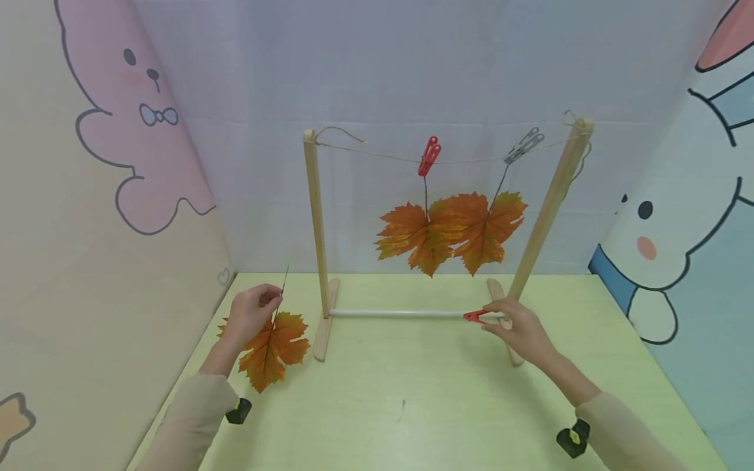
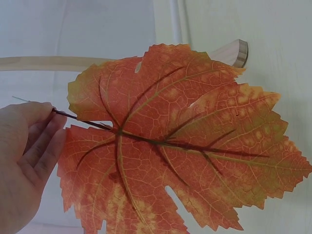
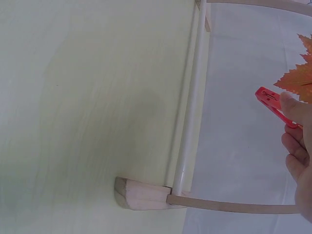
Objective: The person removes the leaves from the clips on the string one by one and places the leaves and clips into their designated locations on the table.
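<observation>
My left hand (image 1: pixel 254 313) pinches the thin dark stem of an orange maple leaf (image 2: pixel 165 141), which hangs below the fingers left of the wooden stand. My right hand (image 1: pixel 521 327) grips a red clothespin (image 1: pixel 474 316) between thumb and fingers, in front of the stand's right foot. In the right wrist view the same clothespin (image 3: pixel 273 103) points away from the fingertips. Above, a string (image 1: pixel 383 155) runs between two wooden posts. A red clothespin (image 1: pixel 429 157) and a grey clothespin (image 1: pixel 523 146) on it each hold a leaf by the stem.
The stand's left post (image 1: pixel 316 222) and right post (image 1: pixel 548 216) rise from wooden feet, joined low down by a white rod (image 1: pixel 400 313). Cartoon-printed walls flank the pale yellow table (image 1: pixel 377 405), with a white cloth (image 1: pixel 265 196) behind.
</observation>
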A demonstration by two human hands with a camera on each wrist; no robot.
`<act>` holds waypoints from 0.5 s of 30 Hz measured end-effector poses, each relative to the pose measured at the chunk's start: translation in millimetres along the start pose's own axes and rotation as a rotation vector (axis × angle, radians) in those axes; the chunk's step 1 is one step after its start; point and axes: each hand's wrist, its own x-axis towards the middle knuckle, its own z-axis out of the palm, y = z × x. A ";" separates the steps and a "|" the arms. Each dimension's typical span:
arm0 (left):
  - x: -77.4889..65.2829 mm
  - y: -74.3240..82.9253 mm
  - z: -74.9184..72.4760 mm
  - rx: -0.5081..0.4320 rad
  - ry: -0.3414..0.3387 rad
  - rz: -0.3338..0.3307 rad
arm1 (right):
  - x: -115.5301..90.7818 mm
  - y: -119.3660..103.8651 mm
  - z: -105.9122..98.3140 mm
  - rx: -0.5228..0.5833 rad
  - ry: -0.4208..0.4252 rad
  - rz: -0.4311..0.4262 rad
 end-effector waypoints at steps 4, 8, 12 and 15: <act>-3.5 -5.8 1.8 -0.003 -0.031 -0.024 | -6.1 3.1 4.5 -0.019 0.004 0.006; -5.7 -12.0 3.8 -0.018 -0.067 -0.019 | -12.1 5.6 8.1 -0.027 -0.002 0.030; -6.9 -19.5 6.2 -0.056 -0.112 -0.046 | -17.0 7.5 10.5 -0.034 -0.008 0.046; -8.0 -25.8 7.4 -0.097 -0.139 -0.088 | -19.9 9.7 11.8 -0.044 -0.005 0.042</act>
